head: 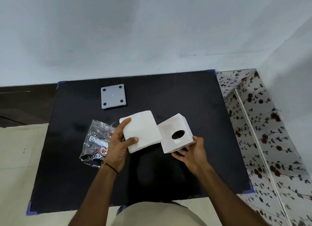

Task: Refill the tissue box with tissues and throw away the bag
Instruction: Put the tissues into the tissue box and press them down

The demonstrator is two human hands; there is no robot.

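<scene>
My left hand [118, 144] grips a thick white stack of tissues [141, 129], thumb on its top face, held above the black table [168, 94]. Just right of the stack, my right hand [192, 151] holds the white cube-shaped tissue box [170, 129] by its near corner. The box is tilted, its open underside toward me, and the oval dispensing hole [178, 134] shows through. The stack's edge touches or overlaps the box's left edge. An empty clear plastic bag [98, 141] with a printed label lies crumpled on the table, partly under my left hand.
A grey square base plate [113, 96] with four dark round pads lies at the table's back left. The wall runs close behind the table. A floral-patterned surface [263, 141] borders the table's right side. Pale floor lies at the left.
</scene>
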